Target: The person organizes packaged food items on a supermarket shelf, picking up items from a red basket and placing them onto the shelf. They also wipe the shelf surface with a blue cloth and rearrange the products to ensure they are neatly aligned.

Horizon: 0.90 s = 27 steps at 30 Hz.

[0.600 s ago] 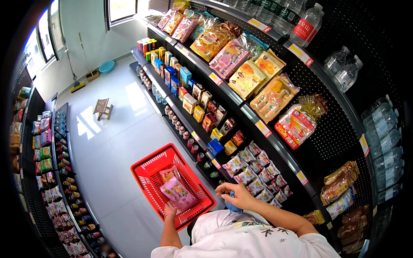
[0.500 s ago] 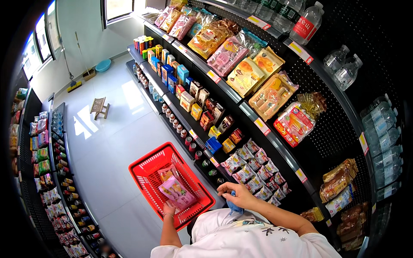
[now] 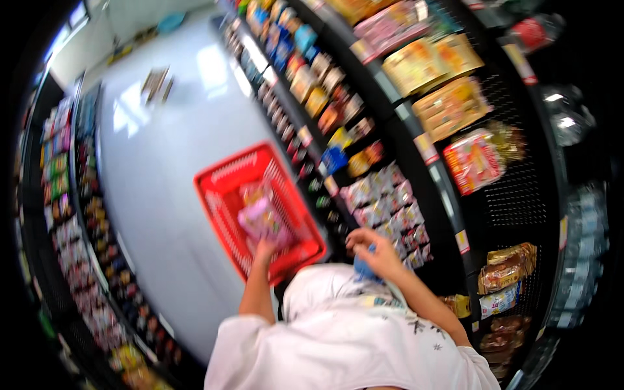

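A red plastic shopping basket [image 3: 224, 170] with slotted sides hangs or stands at my front left; I cannot tell which. A pink snack package [image 3: 265, 220] lies in it, on top of another pinkish package [image 3: 255, 191]. My left hand [image 3: 264, 249] reaches over the near part of the basket to the pink package's near end. Blur hides its fingertips, so a grip cannot be made out. In front of my waist is my right hand [image 3: 380, 255], fingers curled around a crumpled blue cloth-like thing [image 3: 365, 264], partly hidden by the hand.
Close on my right, a dark shelf unit [image 3: 407, 123] holds bagged breads, boxes, small snack packs [image 3: 383, 198] and bottled water [image 3: 578, 279]. Another stocked shelf [image 3: 77, 169] runs along the left. A small wooden stool [image 3: 156, 86] stands on the pale floor ahead.
The view has swung, and the shelves are blurred. My left hand has moved farther into the basket, toward the pink package. My right hand stays near my waist with the blue thing.
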Each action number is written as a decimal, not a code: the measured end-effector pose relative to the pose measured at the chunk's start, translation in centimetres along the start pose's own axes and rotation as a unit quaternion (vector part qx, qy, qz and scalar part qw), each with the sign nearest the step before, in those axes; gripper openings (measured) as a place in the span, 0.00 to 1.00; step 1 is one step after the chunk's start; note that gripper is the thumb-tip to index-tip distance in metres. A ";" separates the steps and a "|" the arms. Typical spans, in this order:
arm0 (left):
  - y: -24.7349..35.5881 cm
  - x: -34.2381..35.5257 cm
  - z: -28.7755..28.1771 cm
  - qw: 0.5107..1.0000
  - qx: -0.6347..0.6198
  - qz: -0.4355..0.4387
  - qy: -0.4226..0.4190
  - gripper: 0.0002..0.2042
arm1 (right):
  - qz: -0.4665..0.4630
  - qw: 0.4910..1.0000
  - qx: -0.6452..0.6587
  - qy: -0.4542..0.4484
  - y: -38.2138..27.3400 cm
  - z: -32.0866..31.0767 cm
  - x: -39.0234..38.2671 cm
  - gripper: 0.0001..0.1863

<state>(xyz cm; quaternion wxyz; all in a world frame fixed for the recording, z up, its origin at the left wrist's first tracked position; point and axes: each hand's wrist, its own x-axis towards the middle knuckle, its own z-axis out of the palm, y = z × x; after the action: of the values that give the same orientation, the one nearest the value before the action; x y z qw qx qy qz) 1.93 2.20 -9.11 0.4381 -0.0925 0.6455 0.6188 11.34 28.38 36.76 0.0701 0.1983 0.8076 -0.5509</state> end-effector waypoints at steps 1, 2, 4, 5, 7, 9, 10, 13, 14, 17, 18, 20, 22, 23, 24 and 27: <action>1.6 0.0 1.3 0.997 0.068 0.028 -0.010 0.36 | 0.022 0.999 0.031 0.008 0.6 -0.2 0.6 0.12; 4.7 -1.0 2.7 0.979 0.157 0.089 0.091 0.31 | 0.034 0.999 0.028 0.005 0.5 -0.4 1.2 0.13; 3.9 -1.1 2.7 0.970 0.200 0.044 0.129 0.36 | 0.037 0.999 0.022 -0.003 0.2 -0.5 1.1 0.14; 3.7 -1.9 2.5 0.955 0.251 -0.021 0.157 0.36 | 0.043 0.999 0.016 -0.014 0.2 -0.3 0.8 0.14; -1.5 -0.1 -0.5 0.992 0.020 0.021 0.121 0.35 | 0.048 0.998 0.020 -0.023 -0.3 -0.2 0.3 0.14; 3.1 -1.3 -0.5 0.979 0.102 -0.043 0.173 0.37 | 0.052 0.998 0.026 -0.022 0.7 0.1 1.3 0.14; 7.2 -2.8 -0.6 0.967 0.143 -0.079 0.195 0.38 | 0.057 0.998 0.029 -0.020 0.9 0.3 1.5 0.14; 7.8 -1.0 -2.4 0.939 0.215 0.008 0.268 0.41 | 0.055 0.998 0.012 -0.023 0.4 0.5 1.3 0.15; 8.0 -0.1 -3.0 0.930 0.239 0.046 0.276 0.43 | 0.061 0.998 0.010 -0.021 0.3 0.7 1.0 0.15; 11.4 2.6 -4.5 0.914 0.317 0.110 0.229 0.45 | 0.073 0.997 0.005 -0.007 1.0 0.9 0.7 0.15; 11.0 4.3 -5.9 0.889 0.361 0.168 0.226 0.44 | 0.076 0.997 -0.001 -0.010 0.5 0.8 0.9 0.14; 11.1 6.7 -8.1 0.895 0.385 0.147 0.168 0.38 | 0.013 0.999 -0.031 0.000 1.1 1.1 1.0 0.13; 11.6 6.1 -8.1 0.867 0.459 0.112 0.160 0.36 | 0.013 1.000 -0.025 0.007 2.2 1.6 0.6 0.12; 11.6 5.5 -7.4 0.854 0.487 0.100 0.155 0.35 | 0.005 0.999 -0.032 0.018 2.6 1.4 0.0 0.12; 11.6 4.9 -6.8 0.839 0.516 0.090 0.152 0.35 | 0.013 1.000 -0.015 0.023 2.9 1.1 -0.4 0.12; 11.1 3.1 -4.0 0.774 0.618 0.066 0.121 0.40 | 0.021 0.999 -0.006 0.030 3.6 0.1 -1.2 0.13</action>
<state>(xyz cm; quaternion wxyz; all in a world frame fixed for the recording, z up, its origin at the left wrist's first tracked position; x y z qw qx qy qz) -9.08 2.44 -3.88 0.2775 0.1671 0.9411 0.0973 13.82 29.14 34.01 0.0585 0.2311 0.8082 -0.5385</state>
